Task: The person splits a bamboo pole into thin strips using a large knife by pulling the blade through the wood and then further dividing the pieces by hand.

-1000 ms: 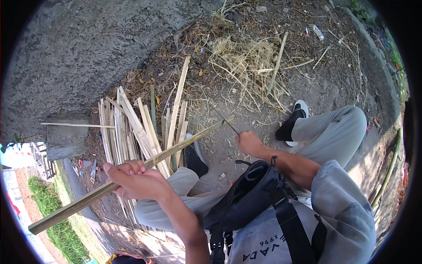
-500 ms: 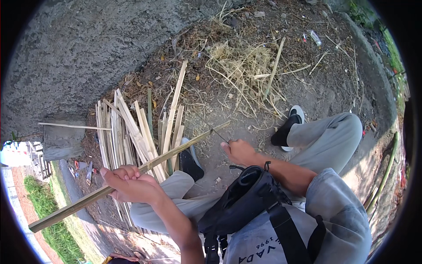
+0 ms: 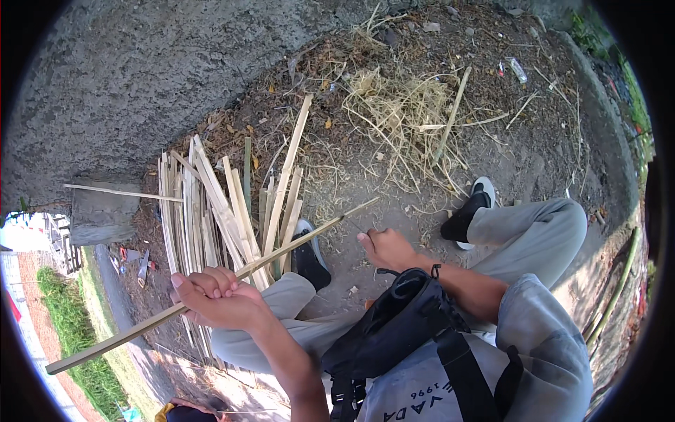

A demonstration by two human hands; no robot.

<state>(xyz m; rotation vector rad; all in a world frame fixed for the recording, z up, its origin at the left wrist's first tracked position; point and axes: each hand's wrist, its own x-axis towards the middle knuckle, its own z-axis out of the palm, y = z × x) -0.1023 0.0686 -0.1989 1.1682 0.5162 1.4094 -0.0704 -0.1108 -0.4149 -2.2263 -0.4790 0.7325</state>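
Note:
My left hand [image 3: 219, 299] is closed around a long, narrow bamboo strip [image 3: 302, 239]. The strip slants from the lower left up past my shin toward the middle. In my closed right hand [image 3: 390, 250] is a thin knife, its dark narrow blade [image 3: 354, 224] meeting the strip a little short of the far end. My fingers hide the knife's handle. Beyond the left hand, a pile of split bamboo strips [image 3: 218, 218] lies on the ground, partly covered by the held strip and my left leg.
Curly pale shavings [image 3: 404, 105] lie ahead. A rough concrete wall [image 3: 140, 84] rises at left beside a block [image 3: 105, 218]. A black bag [image 3: 394, 330] hangs at my front. Another person [image 3: 190, 412] shows at the lower left edge, and a clear bottle [image 3: 518, 69] lies far right.
The knife blade sits slightly farther back from the strip's far end. Both hands keep their grip, and the whole view has shifted a little.

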